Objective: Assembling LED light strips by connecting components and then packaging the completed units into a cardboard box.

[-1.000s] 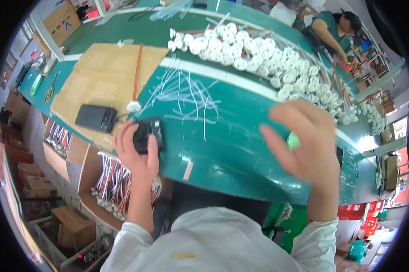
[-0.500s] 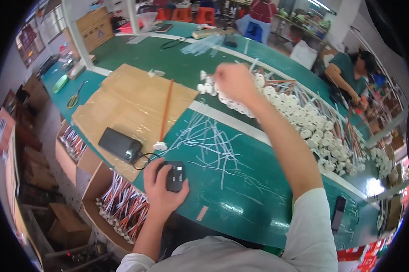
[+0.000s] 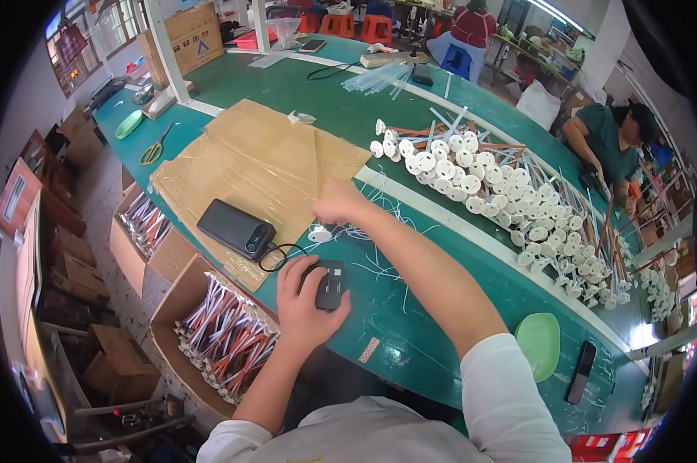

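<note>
My left hand (image 3: 308, 307) has its fingers and thumb wrapped round a small dark box-shaped device (image 3: 331, 285) near the table's front edge. A black cable (image 3: 271, 258) runs beside it to a black power bank (image 3: 236, 228) lying on cardboard. My right hand (image 3: 339, 203) is closed at the cardboard's right edge, with a white round cap (image 3: 319, 233) showing just beneath the fingers. The hand hides the rest of that piece. Thin white strands (image 3: 383, 202) lie spread under and beside my right forearm.
White-capped sticks (image 3: 510, 185) lie heaped at the right. A cardbord box (image 3: 167, 309) full of similar sticks stands at the lower left. Flattened cardboard (image 3: 240, 147), scissors (image 3: 156, 147), a green tray (image 3: 537, 346) and a dark handheld object (image 3: 581, 372) are on the table. A co-worker (image 3: 607, 147) sits at far right.
My right hand has come from the heap of white-capped sticks down to the cardboard's edge. The orange stick seen there earlier no longer shows. My left hand stays on the device; the view has shifted.
</note>
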`<control>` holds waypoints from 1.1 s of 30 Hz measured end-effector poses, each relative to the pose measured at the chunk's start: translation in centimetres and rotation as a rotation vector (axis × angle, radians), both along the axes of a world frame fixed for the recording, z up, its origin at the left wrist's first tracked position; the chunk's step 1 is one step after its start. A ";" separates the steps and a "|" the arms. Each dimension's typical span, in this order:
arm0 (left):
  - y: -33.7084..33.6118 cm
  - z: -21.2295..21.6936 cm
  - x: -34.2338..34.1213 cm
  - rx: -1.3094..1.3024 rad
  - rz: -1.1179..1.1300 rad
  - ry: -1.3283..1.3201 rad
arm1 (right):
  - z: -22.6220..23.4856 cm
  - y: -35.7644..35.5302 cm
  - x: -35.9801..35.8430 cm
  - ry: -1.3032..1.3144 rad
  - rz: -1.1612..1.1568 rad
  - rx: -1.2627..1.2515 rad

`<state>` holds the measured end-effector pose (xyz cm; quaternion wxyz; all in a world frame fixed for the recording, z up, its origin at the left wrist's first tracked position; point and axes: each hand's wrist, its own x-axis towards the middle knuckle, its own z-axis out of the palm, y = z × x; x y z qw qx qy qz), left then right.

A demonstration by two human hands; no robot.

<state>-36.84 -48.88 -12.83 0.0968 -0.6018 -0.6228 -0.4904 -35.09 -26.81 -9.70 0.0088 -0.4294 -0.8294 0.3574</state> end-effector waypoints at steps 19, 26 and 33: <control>-0.7 -0.1 -0.4 0.050 0.009 -0.070 | 7.0 -6.1 10.4 0.577 0.024 -0.249; -0.2 -0.2 0.0 0.071 0.004 -0.048 | 7.3 -6.1 13.1 0.529 0.014 -0.238; -0.6 -0.5 -0.7 0.099 0.033 -0.102 | 5.3 -6.0 13.8 0.581 0.025 -0.202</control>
